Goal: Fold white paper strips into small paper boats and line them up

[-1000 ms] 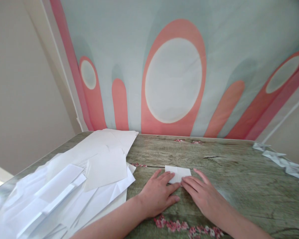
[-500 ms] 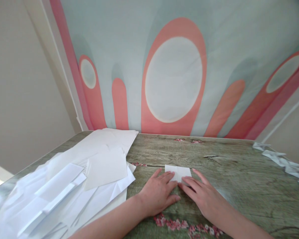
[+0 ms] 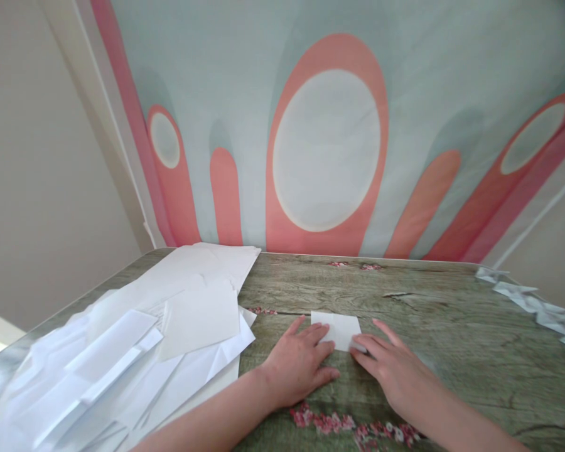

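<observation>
A small white piece of paper (image 3: 341, 328) lies flat on the wood-patterned table, a faint crease line near its middle. My left hand (image 3: 301, 364) rests over its left part, fingers spread and pressing the sheet down. At the lower right corner of the paper, my right hand (image 3: 390, 370) touches the edge with its fingertips, fingers stretched out. Neither hand grips the paper. The underside of the paper is hidden.
A heap of white paper sheets (image 3: 202, 320), some folded, covers the left side of the table (image 3: 282, 282). Several folded white paper pieces (image 3: 518, 295) stand in a row along the right edge. A patterned backdrop (image 3: 245, 81) rises behind the table.
My right hand has slid to the right across the paper, uncovering more of its middle. My left hand stays in place on the left part.
</observation>
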Available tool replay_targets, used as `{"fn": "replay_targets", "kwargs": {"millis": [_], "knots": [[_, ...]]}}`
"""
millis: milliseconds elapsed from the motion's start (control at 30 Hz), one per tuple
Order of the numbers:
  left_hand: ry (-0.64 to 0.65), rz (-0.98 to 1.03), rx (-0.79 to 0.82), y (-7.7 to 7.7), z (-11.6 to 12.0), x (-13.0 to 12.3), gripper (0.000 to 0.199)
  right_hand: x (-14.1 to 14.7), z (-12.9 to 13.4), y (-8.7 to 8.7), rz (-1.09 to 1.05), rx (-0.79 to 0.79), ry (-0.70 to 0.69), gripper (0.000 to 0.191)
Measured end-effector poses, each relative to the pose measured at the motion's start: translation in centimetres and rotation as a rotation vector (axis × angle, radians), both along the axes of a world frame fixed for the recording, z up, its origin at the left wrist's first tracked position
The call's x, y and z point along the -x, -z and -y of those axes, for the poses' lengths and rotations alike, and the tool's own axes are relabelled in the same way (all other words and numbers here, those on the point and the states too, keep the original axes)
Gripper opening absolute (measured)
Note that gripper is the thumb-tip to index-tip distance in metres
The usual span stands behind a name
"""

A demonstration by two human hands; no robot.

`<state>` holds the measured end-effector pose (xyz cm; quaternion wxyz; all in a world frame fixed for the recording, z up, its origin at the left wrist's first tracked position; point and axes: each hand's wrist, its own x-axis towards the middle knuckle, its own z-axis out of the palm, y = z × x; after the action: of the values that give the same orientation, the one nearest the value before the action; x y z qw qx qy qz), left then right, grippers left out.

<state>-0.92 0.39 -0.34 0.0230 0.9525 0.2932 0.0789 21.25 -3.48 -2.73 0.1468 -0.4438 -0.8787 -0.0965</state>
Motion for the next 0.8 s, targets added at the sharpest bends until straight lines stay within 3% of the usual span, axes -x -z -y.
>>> {"fn": "replay_targets", "kwargs": {"millis": [300,533,800], "knots": [[0.004,0.000,0.000,0.1,-0.1,0.0,0.040,-1.4,-0.2,0.3,0.077,-0.104,0.031,0.029],[0.010,-0.023,-0.029,-0.1,0.0,0.0,0.041,0.0,-0.1,0.3,-0.056,-0.148,-0.033,0.032],[0.008,-0.006,-0.029,0.2,0.2,0.0,0.043,0.6,-0.3,1.5,-0.035,-0.124,-0.053,0.035]]}}
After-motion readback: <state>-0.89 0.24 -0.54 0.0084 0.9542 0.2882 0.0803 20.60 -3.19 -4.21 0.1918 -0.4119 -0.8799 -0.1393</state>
